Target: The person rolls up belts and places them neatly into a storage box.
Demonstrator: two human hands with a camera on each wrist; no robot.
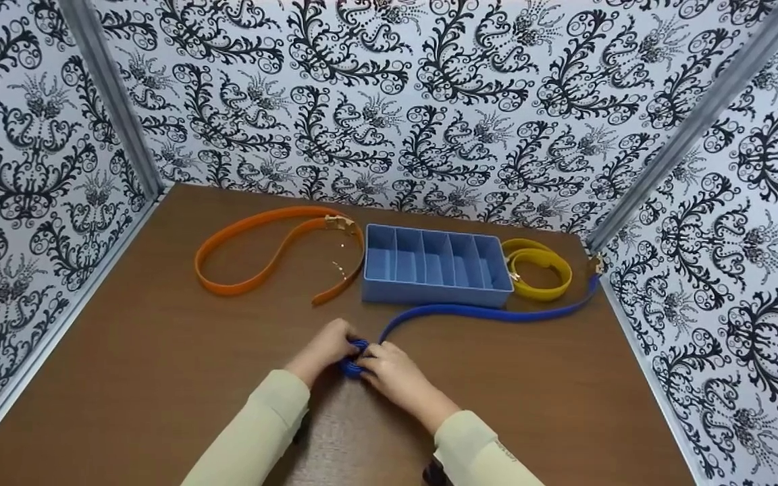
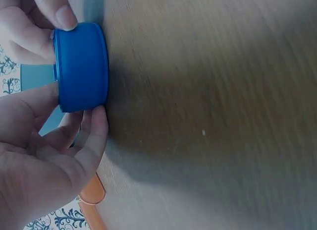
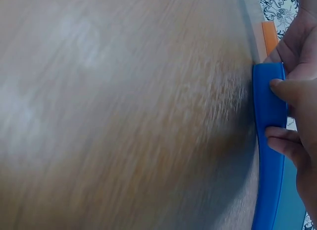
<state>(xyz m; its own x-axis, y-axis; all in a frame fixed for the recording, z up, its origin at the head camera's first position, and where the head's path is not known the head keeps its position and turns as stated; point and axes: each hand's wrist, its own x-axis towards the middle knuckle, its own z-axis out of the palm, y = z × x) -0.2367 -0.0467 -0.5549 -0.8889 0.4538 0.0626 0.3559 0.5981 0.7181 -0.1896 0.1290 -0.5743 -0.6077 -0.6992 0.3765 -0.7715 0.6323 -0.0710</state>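
A blue belt stands on its edge, its near end wound into a small coil between both hands. My left hand grips the coil from the left, its fingers curled against the side. From the right, my right hand pinches the coil between thumb and fingers; in the right wrist view the thumb and a fingertip lie on the blue strap. The unwound length curves away to the right, ending in a gold-coloured buckle by the right wall. The coil's inside is hidden by the fingers.
Behind the hands stands a blue-grey box with several compartments. An orange belt lies in a loose loop left of it, with a gold-coloured buckle. Beside the box's right end sits a coiled yellow belt. Patterned walls enclose the brown table.
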